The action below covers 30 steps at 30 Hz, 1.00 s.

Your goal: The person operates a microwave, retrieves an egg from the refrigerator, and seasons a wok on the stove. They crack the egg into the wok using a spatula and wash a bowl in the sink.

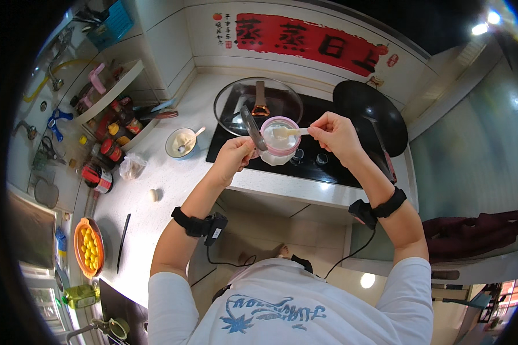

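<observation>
My left hand grips the side of a clear jar with a pink rim, apparently by its handle. The jar's grey flip lid stands raised beside my left fingers. White contents, perhaps a powder, show through the jar's mouth. Between thumb and fingers, my right hand pinches the handle of a small pale spoon, its bowl over the jar mouth. Left of the jar, a blue bowl on the counter holds something pale and another spoon.
Below the jar lies a black cooktop with a glass-lidded pan. A black wok leans at right. Leftward on the counter are sauce bottles, an egg, a black stick and an orange basket of yellow fruit.
</observation>
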Available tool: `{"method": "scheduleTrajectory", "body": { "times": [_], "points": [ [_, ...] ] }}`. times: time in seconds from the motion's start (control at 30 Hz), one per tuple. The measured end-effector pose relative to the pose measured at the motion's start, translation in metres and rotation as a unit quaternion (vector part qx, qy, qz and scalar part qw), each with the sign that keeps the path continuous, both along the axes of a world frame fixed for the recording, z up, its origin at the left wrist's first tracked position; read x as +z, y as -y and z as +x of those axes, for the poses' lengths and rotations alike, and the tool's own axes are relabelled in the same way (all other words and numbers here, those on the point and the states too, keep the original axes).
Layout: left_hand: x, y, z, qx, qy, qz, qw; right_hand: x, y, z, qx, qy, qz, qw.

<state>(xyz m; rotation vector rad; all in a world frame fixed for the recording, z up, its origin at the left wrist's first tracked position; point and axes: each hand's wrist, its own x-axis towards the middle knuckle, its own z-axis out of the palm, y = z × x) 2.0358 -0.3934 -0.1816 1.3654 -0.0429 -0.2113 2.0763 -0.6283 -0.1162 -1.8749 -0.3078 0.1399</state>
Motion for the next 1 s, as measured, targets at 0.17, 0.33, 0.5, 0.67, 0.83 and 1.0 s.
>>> {"method": "scheduleTrajectory", "body": {
  "times": [0.17,0.33,0.5,0.67,0.83,1.0],
  "points": [
    [0.003,0.033,0.016,-0.023,0.003,-0.009,1.0,0.003,0.034,0.0,-0.03,-0.023,0.018,0.999],
    [0.005,0.067,0.034,-0.062,-0.013,0.016,0.998,0.002,0.07,0.005,-0.071,-0.035,0.026,0.997],
    [0.004,0.104,0.052,-0.077,-0.022,0.021,0.997,-0.003,0.11,0.015,-0.097,-0.074,0.105,0.987],
    [0.004,0.137,0.063,-0.081,-0.011,0.049,0.995,-0.004,0.135,0.023,-0.091,-0.028,-0.009,0.995],
    [0.008,0.166,0.066,-0.102,0.006,0.076,0.992,-0.011,0.137,0.026,-0.02,-0.009,-0.092,0.995],
    [0.004,0.174,0.072,-0.106,-0.007,0.079,0.991,-0.002,0.157,0.03,-0.077,-0.085,0.007,0.993]
  ]
}}
